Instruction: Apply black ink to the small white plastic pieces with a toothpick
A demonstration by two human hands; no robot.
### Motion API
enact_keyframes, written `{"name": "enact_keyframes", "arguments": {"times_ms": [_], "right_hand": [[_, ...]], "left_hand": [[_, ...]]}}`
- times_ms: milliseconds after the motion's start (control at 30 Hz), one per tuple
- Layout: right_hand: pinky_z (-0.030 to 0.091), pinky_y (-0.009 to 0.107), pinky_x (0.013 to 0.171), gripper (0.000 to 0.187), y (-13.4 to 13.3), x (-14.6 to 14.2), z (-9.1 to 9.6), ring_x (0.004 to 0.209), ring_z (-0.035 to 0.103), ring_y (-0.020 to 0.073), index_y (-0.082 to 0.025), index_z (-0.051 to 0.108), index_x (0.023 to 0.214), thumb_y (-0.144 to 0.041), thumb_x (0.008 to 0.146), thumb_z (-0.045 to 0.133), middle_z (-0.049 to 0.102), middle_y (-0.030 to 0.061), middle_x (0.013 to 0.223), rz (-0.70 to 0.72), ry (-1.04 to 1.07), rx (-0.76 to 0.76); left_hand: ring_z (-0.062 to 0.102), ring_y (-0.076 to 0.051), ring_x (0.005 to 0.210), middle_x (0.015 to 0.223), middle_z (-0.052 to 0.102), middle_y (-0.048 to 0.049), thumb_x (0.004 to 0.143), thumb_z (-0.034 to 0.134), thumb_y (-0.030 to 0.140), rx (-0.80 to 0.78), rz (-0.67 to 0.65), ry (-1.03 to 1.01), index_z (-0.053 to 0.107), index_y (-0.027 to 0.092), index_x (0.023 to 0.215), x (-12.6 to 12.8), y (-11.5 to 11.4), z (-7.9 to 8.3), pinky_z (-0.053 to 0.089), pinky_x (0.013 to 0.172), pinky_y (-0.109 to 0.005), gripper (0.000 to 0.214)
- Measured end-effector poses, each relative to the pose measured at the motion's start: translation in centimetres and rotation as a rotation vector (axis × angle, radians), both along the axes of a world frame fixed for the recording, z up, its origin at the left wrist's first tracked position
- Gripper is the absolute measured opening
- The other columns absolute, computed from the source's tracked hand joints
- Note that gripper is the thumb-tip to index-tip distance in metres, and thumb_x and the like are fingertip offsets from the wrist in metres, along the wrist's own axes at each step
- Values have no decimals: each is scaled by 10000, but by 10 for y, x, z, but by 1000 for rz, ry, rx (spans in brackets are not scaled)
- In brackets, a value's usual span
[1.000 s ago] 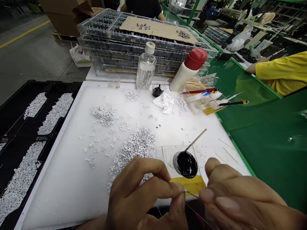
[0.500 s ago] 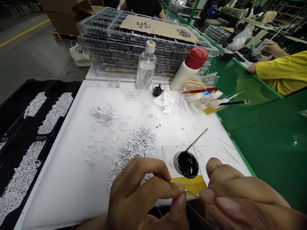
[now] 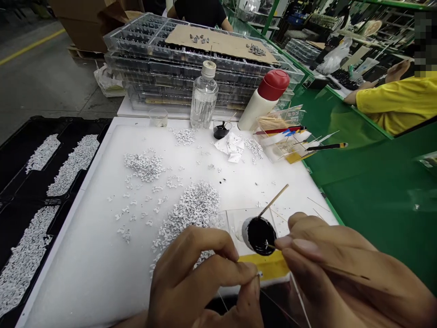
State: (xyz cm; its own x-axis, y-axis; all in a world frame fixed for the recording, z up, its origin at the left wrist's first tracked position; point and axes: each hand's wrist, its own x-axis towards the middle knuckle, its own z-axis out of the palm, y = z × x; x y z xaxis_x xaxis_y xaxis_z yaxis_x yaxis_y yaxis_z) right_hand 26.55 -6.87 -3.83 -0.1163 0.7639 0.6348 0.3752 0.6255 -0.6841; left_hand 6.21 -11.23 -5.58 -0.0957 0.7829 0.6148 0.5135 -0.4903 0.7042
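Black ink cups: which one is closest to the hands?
The wide cup beside the right hand; the small cup stands far back by the clear bottle.

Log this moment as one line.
left hand pinches white part | right hand holds toothpick, tip at cup of black liquid | pile of white parts beside cup

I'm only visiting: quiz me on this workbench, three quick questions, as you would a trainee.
1. True or false: the right hand holds a thin stick whose tip meets the cup of black liquid.
2. What does the left hand pinch? A) a tiny white piece B) a red cap C) a brush
3. Fill in: the white bottle has a ___ cap.
Key: 1 true; 2 A; 3 red.
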Motion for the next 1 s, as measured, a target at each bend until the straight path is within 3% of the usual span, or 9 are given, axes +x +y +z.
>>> {"name": "enact_keyframes", "arguments": {"times_ms": [133, 233, 467, 700, 867, 1000], "right_hand": [[626, 290, 546, 162, 7, -14, 11, 725, 805, 179, -268, 884, 1065, -173, 964, 968, 841, -4, 881, -12, 13, 29], [582, 226, 524, 198, 11, -21, 17, 692, 791, 109, -232, 880, 1024, -54, 951, 924, 855, -53, 855, -2, 26, 42], [601, 178, 546, 185, 11, -18, 16, 707, 795, 77, -222, 886, 1033, -58, 954, 920, 861, -62, 886, 15, 31, 10], [570, 231, 472, 213, 12, -18, 17, 668, 801, 129, -245, 894, 1035, -48, 955, 910, 864, -33, 856, 1, 10, 23], [680, 369, 572, 242, 4, -6, 8, 800, 836, 267, -302, 891, 1083, -298, 900, 1050, 859, 49, 952, 14, -9, -38], [741, 423, 672, 353, -7, -1, -1, 866, 835, 293, -313, 866, 1082, -425, 844, 1100, 839, 58, 978, 26, 15, -48]], "left_hand": [[771, -92, 732, 972, 752, 26, 890, 765, -17, 9, 8, -4, 768, 223, 1007, 1, 1, -1, 670, 646, -206, 267], [773, -85, 749, 984, 746, 30, 899, 759, -19, -11, -10, 0, 761, 224, 1012, 1, 1, 1, 661, 663, -203, 269], [755, -77, 747, 976, 729, 39, 916, 752, -24, -12, -13, 5, 756, 228, 1017, -1, -1, 1, 648, 651, -201, 271], [751, -74, 752, 973, 726, 45, 913, 731, -19, -19, 11, -7, 748, 235, 1012, 3, 1, 0, 640, 653, -204, 272], [756, -81, 756, 977, 734, 33, 910, 744, -32, -4, -19, -12, 760, 223, 1014, 0, 1, -1, 651, 655, -206, 276], [752, -76, 755, 999, 739, 31, 919, 745, -26, -2, -19, -2, 768, 220, 1023, -2, 0, -2, 650, 654, -203, 268]]}}
